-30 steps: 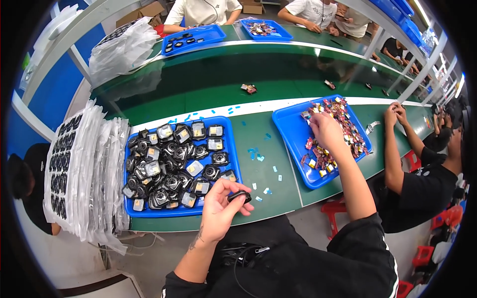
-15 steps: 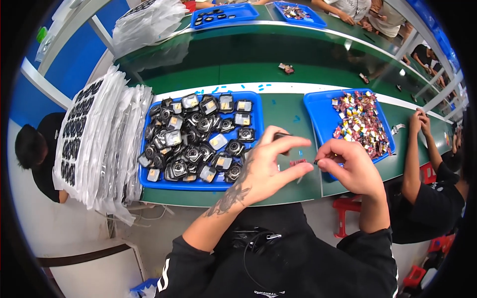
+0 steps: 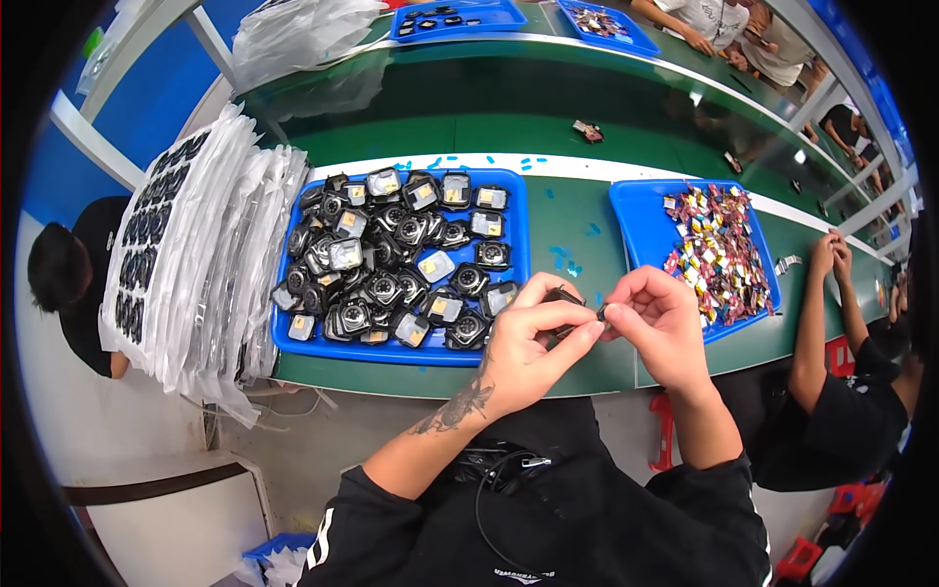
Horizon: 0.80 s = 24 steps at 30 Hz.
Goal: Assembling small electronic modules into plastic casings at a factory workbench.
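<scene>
One unit is apparently standing unfinished: the left hand [image 3: 536, 342] is gripping a black case [image 3: 560, 294] over the tabletop [image 3: 577, 205]'s near side, the right hand [image 3: 657, 328] is pinching a small dark piece [image 3: 602, 313] beside it, and many cases [image 3: 411, 230] are seemingly remaining in the left tray [image 3: 519, 230].

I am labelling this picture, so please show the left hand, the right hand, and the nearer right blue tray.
Left hand [image 3: 525, 352]: head view, thumb side.
Right hand [image 3: 670, 336]: head view, thumb side.
Nearer right blue tray [image 3: 645, 223]: head view, bare bottom.
</scene>
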Each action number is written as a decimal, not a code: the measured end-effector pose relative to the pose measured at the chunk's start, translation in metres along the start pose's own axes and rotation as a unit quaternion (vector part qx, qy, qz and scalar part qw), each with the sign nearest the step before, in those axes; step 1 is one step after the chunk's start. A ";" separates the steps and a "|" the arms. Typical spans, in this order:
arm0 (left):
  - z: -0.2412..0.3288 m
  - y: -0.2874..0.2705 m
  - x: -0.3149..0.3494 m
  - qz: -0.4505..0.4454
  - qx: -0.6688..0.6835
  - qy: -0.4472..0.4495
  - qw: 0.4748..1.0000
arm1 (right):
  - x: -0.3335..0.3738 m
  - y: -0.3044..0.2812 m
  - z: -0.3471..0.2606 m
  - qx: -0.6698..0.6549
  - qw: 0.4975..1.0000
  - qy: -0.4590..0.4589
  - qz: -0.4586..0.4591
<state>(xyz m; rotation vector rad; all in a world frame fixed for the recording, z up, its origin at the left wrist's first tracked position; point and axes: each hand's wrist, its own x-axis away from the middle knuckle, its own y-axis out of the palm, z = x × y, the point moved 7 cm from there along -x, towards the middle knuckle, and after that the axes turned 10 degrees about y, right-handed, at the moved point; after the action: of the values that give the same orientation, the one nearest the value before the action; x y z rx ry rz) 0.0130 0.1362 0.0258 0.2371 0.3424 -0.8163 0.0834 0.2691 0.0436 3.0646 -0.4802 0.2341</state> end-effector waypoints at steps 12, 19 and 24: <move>0.009 -0.006 -0.002 0.048 -0.185 0.111 0.975 | -0.002 0.005 -0.001 0.065 0.995 -0.058 0.055; 0.007 -0.012 -0.001 0.076 -0.185 0.118 0.973 | 0.022 0.031 -0.032 0.367 0.840 -0.363 0.168; -0.012 -0.022 0.002 0.119 -0.034 0.029 0.992 | 0.002 0.011 -0.007 0.403 0.868 -0.226 0.184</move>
<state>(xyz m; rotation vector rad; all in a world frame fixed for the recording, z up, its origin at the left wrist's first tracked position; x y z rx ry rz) -0.0046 0.1248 0.0127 0.2342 0.3881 -0.5635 0.0806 0.2586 0.0508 3.8021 -1.2899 -0.4116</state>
